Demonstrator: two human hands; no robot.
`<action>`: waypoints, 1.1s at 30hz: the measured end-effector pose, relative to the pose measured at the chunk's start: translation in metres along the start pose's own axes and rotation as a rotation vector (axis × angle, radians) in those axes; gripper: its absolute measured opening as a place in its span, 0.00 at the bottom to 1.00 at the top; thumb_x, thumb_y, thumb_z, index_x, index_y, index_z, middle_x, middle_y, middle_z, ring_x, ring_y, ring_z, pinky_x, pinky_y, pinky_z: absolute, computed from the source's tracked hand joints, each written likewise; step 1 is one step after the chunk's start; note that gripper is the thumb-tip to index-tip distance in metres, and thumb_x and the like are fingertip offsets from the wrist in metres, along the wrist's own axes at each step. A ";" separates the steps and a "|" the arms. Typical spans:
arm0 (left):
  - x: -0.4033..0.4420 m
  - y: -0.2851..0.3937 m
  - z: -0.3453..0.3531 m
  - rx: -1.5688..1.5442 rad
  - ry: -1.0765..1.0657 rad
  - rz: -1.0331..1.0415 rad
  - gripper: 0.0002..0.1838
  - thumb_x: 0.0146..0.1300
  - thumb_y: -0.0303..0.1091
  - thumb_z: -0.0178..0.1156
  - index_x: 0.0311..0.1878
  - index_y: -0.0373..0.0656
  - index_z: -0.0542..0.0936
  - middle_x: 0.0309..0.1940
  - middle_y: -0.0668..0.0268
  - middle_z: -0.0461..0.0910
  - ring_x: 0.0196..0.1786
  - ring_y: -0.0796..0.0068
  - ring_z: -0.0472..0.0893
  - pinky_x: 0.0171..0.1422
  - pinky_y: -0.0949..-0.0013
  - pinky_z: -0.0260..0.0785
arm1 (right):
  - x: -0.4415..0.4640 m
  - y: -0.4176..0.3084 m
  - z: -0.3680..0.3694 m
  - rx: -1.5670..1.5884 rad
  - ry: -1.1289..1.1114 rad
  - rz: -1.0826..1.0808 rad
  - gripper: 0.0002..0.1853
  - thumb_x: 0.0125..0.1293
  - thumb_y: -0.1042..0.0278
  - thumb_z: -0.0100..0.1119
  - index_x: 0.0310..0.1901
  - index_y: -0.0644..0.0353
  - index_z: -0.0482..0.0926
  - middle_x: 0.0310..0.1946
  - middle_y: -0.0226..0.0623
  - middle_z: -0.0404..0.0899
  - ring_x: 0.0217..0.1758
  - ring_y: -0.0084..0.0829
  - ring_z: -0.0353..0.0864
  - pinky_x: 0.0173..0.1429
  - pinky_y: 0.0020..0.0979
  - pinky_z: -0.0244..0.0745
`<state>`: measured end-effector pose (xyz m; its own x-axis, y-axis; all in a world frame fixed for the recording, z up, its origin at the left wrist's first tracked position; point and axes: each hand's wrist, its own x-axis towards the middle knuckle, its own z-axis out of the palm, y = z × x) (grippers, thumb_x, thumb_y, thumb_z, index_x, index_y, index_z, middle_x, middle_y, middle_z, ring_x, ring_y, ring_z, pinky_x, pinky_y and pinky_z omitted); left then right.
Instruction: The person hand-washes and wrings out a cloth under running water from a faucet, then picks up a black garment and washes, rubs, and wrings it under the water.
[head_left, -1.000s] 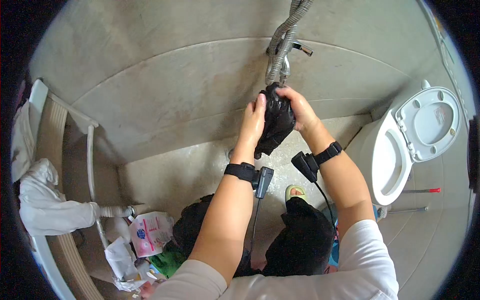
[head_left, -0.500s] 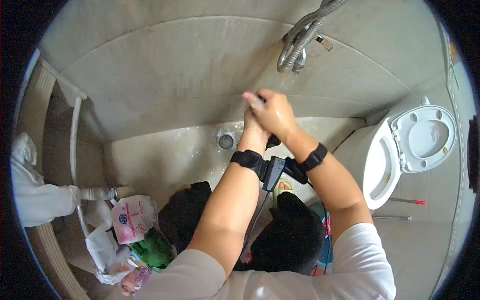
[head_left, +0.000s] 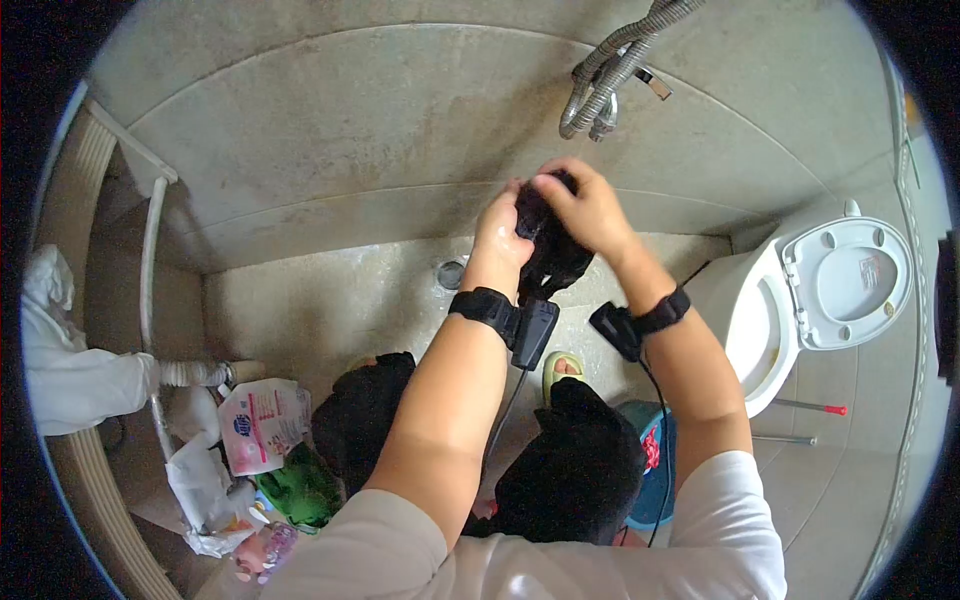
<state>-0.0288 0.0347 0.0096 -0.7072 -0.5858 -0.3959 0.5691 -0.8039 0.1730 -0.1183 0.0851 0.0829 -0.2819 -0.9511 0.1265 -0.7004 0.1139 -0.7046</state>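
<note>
Between hands [head_left: 500, 232] [head_left: 594, 214], black cloth [head_left: 556, 262] lengthwise toward sandal [head_left: 551, 378]

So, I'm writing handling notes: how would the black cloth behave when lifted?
Probably floppy: the cloth bunches and droops between the left hand and right hand. It may be heavy for its size, since its sheen suggests it is soaked. Likely slippery too, as the left hand looks wet.

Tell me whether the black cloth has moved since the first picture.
Yes. Judged against the faucet spout, the black cloth has moved away, down and to the left in the view; it was right up at the spout.
</note>
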 end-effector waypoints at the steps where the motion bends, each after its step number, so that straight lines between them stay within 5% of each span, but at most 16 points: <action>1: 0.005 -0.002 -0.004 -0.050 -0.003 0.021 0.19 0.67 0.48 0.47 0.44 0.41 0.74 0.41 0.59 0.77 0.45 0.62 0.77 0.52 0.55 0.70 | -0.007 -0.017 0.008 -0.060 0.006 -0.067 0.18 0.60 0.53 0.57 0.39 0.62 0.78 0.36 0.51 0.79 0.43 0.44 0.79 0.49 0.37 0.71; 2: 0.003 -0.001 -0.010 -0.036 -0.110 0.029 0.20 0.68 0.50 0.44 0.46 0.42 0.72 0.42 0.60 0.76 0.47 0.62 0.76 0.54 0.56 0.68 | -0.013 -0.032 0.018 -0.121 0.013 -0.135 0.15 0.60 0.56 0.59 0.37 0.62 0.78 0.35 0.48 0.78 0.40 0.39 0.79 0.47 0.34 0.71; 3: 0.021 -0.019 -0.011 -0.333 -0.659 0.154 0.20 0.68 0.50 0.43 0.48 0.43 0.71 0.43 0.60 0.75 0.47 0.62 0.76 0.54 0.57 0.68 | -0.019 -0.047 0.028 -0.264 0.132 -0.156 0.21 0.60 0.48 0.54 0.36 0.62 0.79 0.31 0.54 0.79 0.38 0.52 0.79 0.45 0.43 0.74; 4: 0.040 -0.039 -0.015 -0.632 -1.205 0.282 0.20 0.68 0.51 0.42 0.49 0.43 0.70 0.45 0.60 0.75 0.48 0.63 0.75 0.54 0.57 0.68 | -0.016 -0.050 0.030 -0.265 0.127 -0.153 0.21 0.60 0.48 0.54 0.36 0.62 0.79 0.31 0.54 0.79 0.38 0.52 0.79 0.45 0.43 0.74; 5: 0.038 -0.030 -0.030 -0.212 -0.353 0.089 0.20 0.68 0.51 0.42 0.51 0.45 0.69 0.47 0.60 0.74 0.49 0.64 0.75 0.53 0.59 0.67 | -0.009 -0.052 0.032 -0.283 0.127 -0.037 0.21 0.60 0.48 0.53 0.33 0.61 0.80 0.30 0.55 0.78 0.37 0.54 0.79 0.43 0.44 0.74; 6: 0.050 -0.034 -0.019 -0.579 -1.071 0.219 0.17 0.67 0.47 0.46 0.48 0.44 0.71 0.43 0.62 0.76 0.45 0.66 0.76 0.48 0.62 0.69 | 0.000 -0.051 0.032 -0.301 0.129 0.079 0.21 0.60 0.48 0.52 0.31 0.61 0.80 0.28 0.55 0.78 0.35 0.55 0.78 0.41 0.46 0.75; 8: -0.007 -0.012 0.016 0.126 0.061 0.100 0.14 0.64 0.41 0.48 0.42 0.42 0.75 0.38 0.62 0.77 0.41 0.68 0.78 0.43 0.63 0.70 | 0.018 -0.024 0.032 -0.310 0.181 0.100 0.22 0.62 0.48 0.49 0.31 0.62 0.80 0.29 0.57 0.78 0.36 0.56 0.78 0.42 0.49 0.74; 9: -0.017 -0.015 0.029 0.212 0.208 0.088 0.12 0.61 0.39 0.50 0.36 0.39 0.76 0.32 0.63 0.78 0.34 0.69 0.79 0.36 0.64 0.70 | 0.031 -0.007 0.024 -0.321 0.187 0.130 0.22 0.62 0.49 0.49 0.32 0.62 0.80 0.31 0.57 0.78 0.38 0.56 0.77 0.43 0.48 0.73; 12: -0.003 -0.019 0.024 0.265 0.141 0.020 0.13 0.59 0.38 0.51 0.38 0.38 0.77 0.31 0.62 0.79 0.28 0.70 0.78 0.30 0.66 0.70 | 0.043 0.023 0.000 -0.348 0.176 0.172 0.21 0.63 0.50 0.49 0.36 0.63 0.80 0.34 0.57 0.78 0.41 0.56 0.77 0.46 0.47 0.72; 17: -0.002 0.006 0.015 0.222 0.009 0.158 0.13 0.60 0.39 0.61 0.44 0.43 0.77 0.39 0.65 0.78 0.42 0.71 0.77 0.45 0.66 0.71 | 0.025 0.051 -0.013 -0.003 0.076 0.118 0.18 0.62 0.55 0.53 0.44 0.60 0.79 0.40 0.50 0.80 0.45 0.44 0.79 0.51 0.36 0.71; 20: 0.008 0.008 -0.003 -0.029 0.017 0.105 0.15 0.65 0.41 0.54 0.49 0.42 0.73 0.40 0.61 0.78 0.43 0.64 0.78 0.50 0.57 0.71 | -0.004 -0.003 0.010 0.100 0.059 -0.019 0.15 0.61 0.57 0.56 0.42 0.60 0.79 0.39 0.49 0.80 0.46 0.42 0.79 0.52 0.35 0.71; 22: -0.021 0.013 0.022 0.017 0.091 0.045 0.20 0.69 0.48 0.44 0.45 0.40 0.73 0.42 0.58 0.76 0.45 0.60 0.77 0.50 0.55 0.70 | -0.014 -0.033 0.021 -0.199 0.128 -0.016 0.17 0.60 0.53 0.56 0.39 0.61 0.79 0.36 0.49 0.79 0.43 0.46 0.78 0.50 0.38 0.71; 24: -0.009 0.010 0.006 -0.072 -0.358 0.060 0.18 0.68 0.47 0.46 0.43 0.41 0.74 0.42 0.59 0.76 0.46 0.62 0.76 0.49 0.57 0.70 | -0.012 -0.044 0.029 -0.228 0.181 -0.067 0.19 0.60 0.50 0.54 0.34 0.61 0.79 0.33 0.51 0.79 0.39 0.53 0.77 0.47 0.43 0.72; 28: 0.000 0.000 0.024 0.274 0.096 0.143 0.14 0.62 0.42 0.53 0.35 0.39 0.75 0.31 0.64 0.77 0.31 0.71 0.76 0.34 0.65 0.69 | 0.023 -0.023 0.023 -0.298 0.254 0.043 0.21 0.63 0.51 0.47 0.30 0.63 0.79 0.29 0.56 0.77 0.35 0.58 0.77 0.43 0.49 0.72; 30: -0.004 0.005 0.027 0.247 0.095 0.109 0.13 0.61 0.39 0.53 0.34 0.36 0.77 0.29 0.65 0.77 0.30 0.75 0.75 0.33 0.66 0.67 | 0.033 -0.011 0.012 -0.334 0.194 0.077 0.22 0.64 0.51 0.47 0.33 0.65 0.79 0.32 0.59 0.77 0.38 0.57 0.76 0.45 0.47 0.72; 33: -0.012 0.020 0.030 0.718 0.079 0.286 0.19 0.57 0.41 0.61 0.39 0.31 0.79 0.33 0.63 0.79 0.33 0.78 0.76 0.36 0.71 0.68 | 0.040 0.019 -0.004 -0.186 0.146 0.105 0.21 0.64 0.52 0.49 0.38 0.65 0.79 0.35 0.59 0.78 0.42 0.54 0.78 0.48 0.43 0.71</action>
<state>-0.0222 0.0227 0.0451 -0.5265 -0.7930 -0.3066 0.2941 -0.5082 0.8095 -0.1455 0.0500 0.0776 -0.4419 -0.8810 0.1687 -0.7670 0.2735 -0.5804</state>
